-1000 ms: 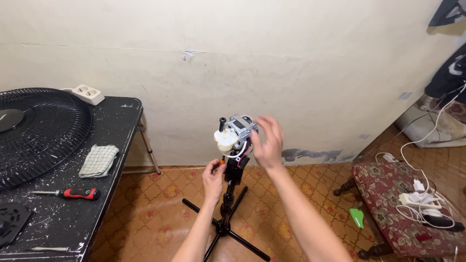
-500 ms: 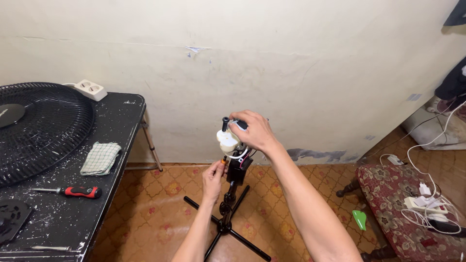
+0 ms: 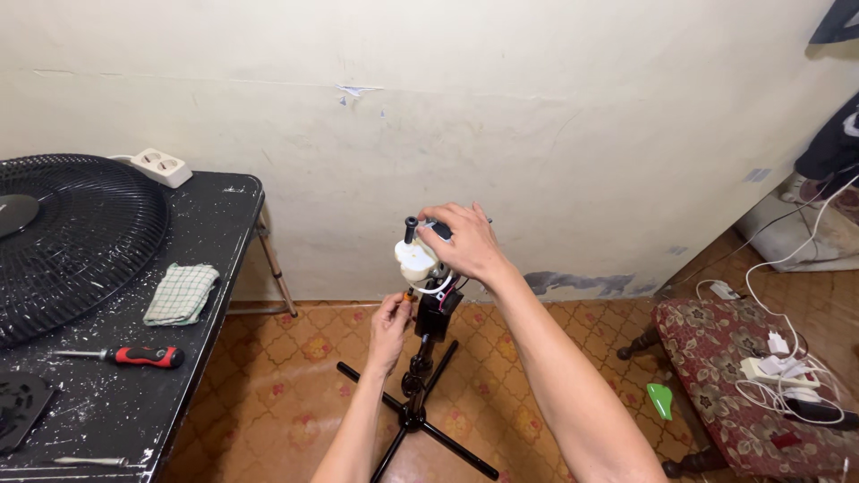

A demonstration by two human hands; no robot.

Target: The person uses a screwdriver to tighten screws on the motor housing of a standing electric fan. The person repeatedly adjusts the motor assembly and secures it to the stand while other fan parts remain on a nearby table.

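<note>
Right hand (image 3: 465,243) shifted lower over fan motor (image 3: 419,259), clamped, hiding it, left hand (image 3: 391,322) pinching beneath, grip unclear

One black round fan grille (image 3: 63,241); one red-handled screwdriver (image 3: 134,357); one checked folded cloth (image 3: 182,293); two white power strips (image 3: 161,166) (image 3: 771,369), possibly more; two bare hands (image 3: 391,324) (image 3: 463,241); one black cross-footed fan stand (image 3: 416,402).

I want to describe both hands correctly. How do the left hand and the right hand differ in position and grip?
The right hand lies over the top of the fan motor, fingers spread; the left hand is lower, beside the stand. The left hand pinches a small orange-tipped part; the right hand covers the motor. Both touch the same assembly.
</note>
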